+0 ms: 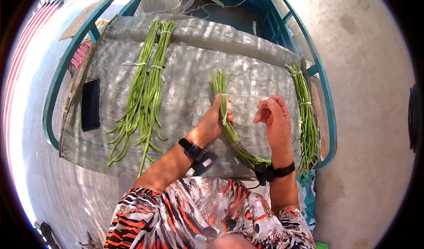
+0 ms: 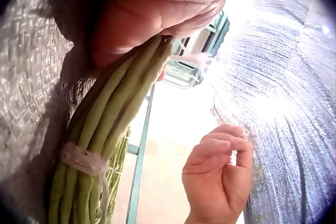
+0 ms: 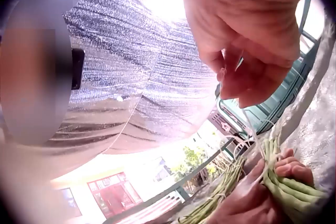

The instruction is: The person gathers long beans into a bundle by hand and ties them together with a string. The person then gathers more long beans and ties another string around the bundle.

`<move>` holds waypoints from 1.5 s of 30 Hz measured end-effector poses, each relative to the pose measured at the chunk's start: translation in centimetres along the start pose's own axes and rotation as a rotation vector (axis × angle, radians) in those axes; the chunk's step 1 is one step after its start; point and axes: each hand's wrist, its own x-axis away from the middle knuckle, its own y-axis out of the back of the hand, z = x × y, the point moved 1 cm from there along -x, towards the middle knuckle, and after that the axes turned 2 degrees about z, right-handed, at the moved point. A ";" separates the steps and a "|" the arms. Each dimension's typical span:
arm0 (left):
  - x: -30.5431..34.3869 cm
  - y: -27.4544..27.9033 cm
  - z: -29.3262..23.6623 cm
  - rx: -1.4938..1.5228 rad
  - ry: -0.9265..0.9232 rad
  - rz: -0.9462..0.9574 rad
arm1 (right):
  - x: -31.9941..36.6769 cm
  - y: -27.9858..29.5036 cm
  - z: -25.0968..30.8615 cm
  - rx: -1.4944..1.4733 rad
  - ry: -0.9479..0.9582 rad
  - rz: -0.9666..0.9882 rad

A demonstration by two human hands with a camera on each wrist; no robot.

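My left hand [image 1: 213, 122] grips a bundle of long green beans [image 1: 219, 83] near its upper part, thumb and fingers wrapped round it. A thin white tie [image 1: 247, 96] runs from the bundle across to my right hand [image 1: 274, 116], whose fingertips pinch its end. In the left wrist view, a pale band [image 2: 84, 159] circles the beans [image 2: 107, 113] lower down, and the right hand [image 2: 218, 174] is raised apart from them. The right wrist view shows the strand [image 3: 248, 121] stretched between the right hand [image 3: 249, 40] and the bundle [image 3: 294, 192].
Two tied bean bundles [image 1: 145, 81] lie on the woven grey sheet [image 1: 190, 63] at the left, beside a black phone [image 1: 90, 105]. Another bundle [image 1: 305, 112] lies along the right edge. Teal rails [image 1: 324, 94] border the sheet; clear containers [image 1: 159, 4] stand at the back.
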 end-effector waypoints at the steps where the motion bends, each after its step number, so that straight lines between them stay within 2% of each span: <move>1: -0.1 0.0 0.0 0.006 0.001 0.013 | -0.4 0.4 0.8 -0.095 0.020 -0.020; 2: 0.0 0.1 0.1 0.015 0.012 0.008 | -0.9 0.9 1.3 -0.190 0.041 -0.039; 5: -0.1 0.3 0.0 0.032 0.030 0.003 | -2.6 2.5 2.6 -0.224 0.184 -0.203; 8: -0.1 0.6 0.2 0.032 0.029 0.005 | -3.6 4.0 4.3 -0.017 0.368 -0.350; 11: -0.2 0.5 0.0 0.008 0.037 0.001 | -4.5 7.3 3.4 0.280 0.445 -0.637; 14: 0.2 0.1 -0.2 0.030 0.047 0.001 | -4.4 15.3 0.6 1.132 0.135 -0.656; 17: 0.1 -0.2 -0.4 0.032 0.016 0.027 | -0.9 11.8 -1.5 1.429 0.070 -0.648; 18: -0.1 0.2 -0.3 0.039 0.025 0.056 | 0.2 10.1 -1.7 1.272 0.038 -0.441; 19: -0.4 0.7 -0.1 0.043 0.034 0.084 | 1.4 8.0 -1.8 1.232 -0.106 -0.226; 20: -0.7 1.0 0.0 0.046 0.042 0.112 | 2.6 7.3 -2.9 1.069 -0.151 0.007; 21: -0.4 0.6 -0.1 0.054 0.033 0.089 | 3.9 4.3 -1.7 1.119 -0.294 0.104; 24: 0.1 0.3 -0.5 0.078 0.030 0.072 | 6.5 1.4 -2.8 0.988 -0.195 0.133; 26: 0.2 0.0 -0.6 0.067 0.030 0.046 | 7.2 1.2 -3.4 1.075 -0.156 0.125; 27: 0.2 0.0 -0.6 0.060 0.026 0.039 | 7.4 1.3 -3.7 1.118 -0.136 0.123; 30: 0.5 -0.2 -0.8 0.060 0.031 0.046 | 7.3 2.4 -4.7 1.007 -0.104 0.070; 33: 0.4 0.0 -0.8 0.052 0.035 0.070 | 7.0 3.9 -5.7 0.896 -0.146 0.011; 36: 0.1 0.4 -0.7 0.052 0.035 0.081 | 6.7 6.7 -5.7 0.352 -0.260 -0.041; 39: 0.2 0.3 -0.7 0.053 0.022 0.060 | 6.7 8.2 -2.1 -0.172 -0.289 -0.303; 44: -0.1 0.6 -0.5 0.091 0.013 0.063 | 5.3 16.1 -1.8 -0.445 -0.090 -0.416; 45: -0.1 0.6 -0.4 0.086 0.009 0.051 | 4.8 18.3 -2.2 -0.438 -0.053 -0.366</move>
